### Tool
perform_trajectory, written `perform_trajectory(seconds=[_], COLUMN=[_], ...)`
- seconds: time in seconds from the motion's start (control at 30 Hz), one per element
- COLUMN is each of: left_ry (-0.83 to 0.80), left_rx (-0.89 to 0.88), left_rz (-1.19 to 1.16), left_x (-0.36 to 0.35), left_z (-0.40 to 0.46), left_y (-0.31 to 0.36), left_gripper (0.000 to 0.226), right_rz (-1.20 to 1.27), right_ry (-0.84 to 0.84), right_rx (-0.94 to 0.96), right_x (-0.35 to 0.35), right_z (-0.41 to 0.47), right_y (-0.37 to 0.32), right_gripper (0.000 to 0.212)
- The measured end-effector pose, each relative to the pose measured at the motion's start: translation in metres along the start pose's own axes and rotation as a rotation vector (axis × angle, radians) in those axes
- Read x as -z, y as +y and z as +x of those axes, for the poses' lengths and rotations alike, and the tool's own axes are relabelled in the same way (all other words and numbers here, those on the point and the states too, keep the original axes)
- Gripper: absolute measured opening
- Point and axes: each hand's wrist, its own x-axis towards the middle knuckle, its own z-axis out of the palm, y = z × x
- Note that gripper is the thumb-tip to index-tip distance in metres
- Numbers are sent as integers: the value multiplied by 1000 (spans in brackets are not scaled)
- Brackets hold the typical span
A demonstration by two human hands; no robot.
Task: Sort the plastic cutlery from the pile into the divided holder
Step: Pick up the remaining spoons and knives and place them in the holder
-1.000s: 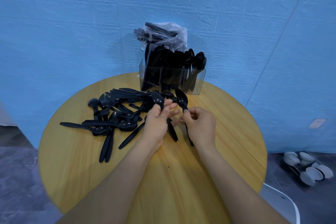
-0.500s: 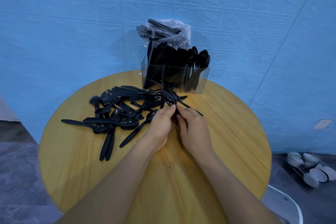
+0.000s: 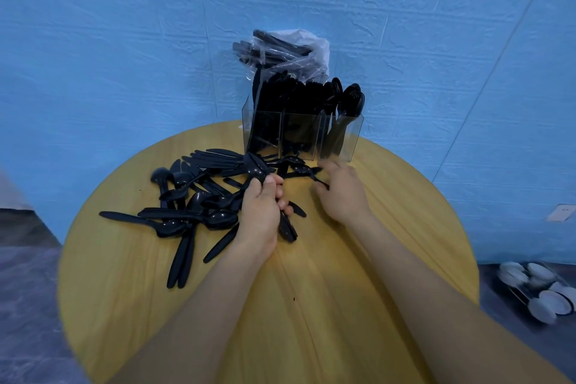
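Observation:
A pile of black plastic cutlery [image 3: 193, 196] lies on the left half of the round wooden table [image 3: 311, 305]. My left hand [image 3: 260, 212] grips a bunch of black spoons [image 3: 257, 167], bowls up, handles sticking out below near the table. My right hand [image 3: 343, 193] reaches toward the loose spoons just in front of the holder and pinches the handle of one black spoon [image 3: 304, 169]. The clear divided holder [image 3: 350, 143] stands at the table's far edge, its compartments packed with upright black cutlery.
A clear plastic bag of more black cutlery [image 3: 280, 50] sits behind the holder against the blue wall. On the floor at the right lies a rack of white dishes [image 3: 539, 290]. The table's near half is bare wood.
My hands have separated. The left keeps its bunch of spoons; the right has moved right and forward toward the holder and taken hold of a loose spoon's handle.

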Motion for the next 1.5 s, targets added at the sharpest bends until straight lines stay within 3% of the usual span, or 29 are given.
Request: perform_trajectory(seconds=[0.1, 0.23, 0.4, 0.57, 0.67, 0.8, 0.9, 1.0, 1.23, 1.37, 1.5], left_ry=[-29, -31, -36, -55, -80, -152, -218, -180, -133, -108, -1], left_rx=[-11, -27, -51, -33, -8, 16, 8, -32, -7, -60, -72], left_rz=[26, 50, 90, 113, 113, 156, 248, 343, 286, 334, 221], left_x=[-1, 0, -1, -1, -3, -6, -7, -4, 0, 12, 39], left_z=[1, 2, 2, 1, -1, -5, -8, -9, -15, -21, -30], left_y=[-2, -3, -4, -4, -3, -4, -7, -7, 5, 22, 52], left_gripper=[26, 26, 26, 25, 25, 27, 31, 33, 27, 26, 27], right_rz=[-124, -193, -131, 6, 181, 371, 415, 404, 441, 672, 469], right_ry=[-129, -220, -15, 147, 293, 344, 312, 288, 108, 90, 15], right_rx=[27, 50, 120, 20, -1, -58, -56, 5, 152, 53, -116], right_x=[-10, -18, -16, -1, 15, 18, 11, 10, 11, 18, 6], right_z=[22, 29, 12, -9, -21, -37, -47, -54, -63, -65, -61], right_y=[-5, -2, 13, 20, 6, -24, -38, -45, -46, -49, -54], right_gripper=[62, 53, 40, 34, 25, 19, 16, 17, 31, 24, 24])
